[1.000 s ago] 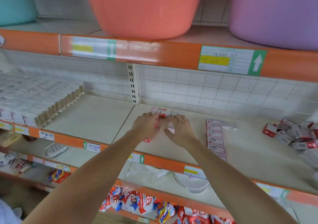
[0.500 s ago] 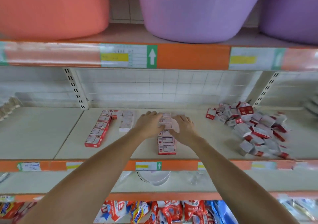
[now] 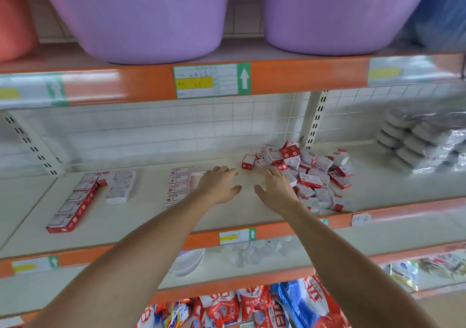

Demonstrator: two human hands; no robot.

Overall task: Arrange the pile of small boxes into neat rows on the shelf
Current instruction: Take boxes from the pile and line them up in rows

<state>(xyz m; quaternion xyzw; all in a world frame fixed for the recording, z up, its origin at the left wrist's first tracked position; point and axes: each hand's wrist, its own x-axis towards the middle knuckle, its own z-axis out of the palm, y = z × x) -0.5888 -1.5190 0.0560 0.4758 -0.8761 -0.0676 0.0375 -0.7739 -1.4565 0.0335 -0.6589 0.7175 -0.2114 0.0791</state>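
A loose pile of small red-and-white boxes lies on the cream shelf, right of centre. Three lined-up rows run front to back: a long left row, a short row beside it, and a middle row. My left hand hovers palm down just right of the middle row, fingers spread and holding nothing. My right hand reaches out at the pile's left edge, fingers spread, nothing in its grasp. Its forearm hides the pile's front left corner.
Two purple basins sit on the upper shelf behind an orange rail. Stacked wrapped grey discs stand at the far right. White bowls and glasses occupy the shelf below, red packets lower down.
The view has swung right. Both hands left the middle row of boxes and moved right towards the pile, fingers spreading.
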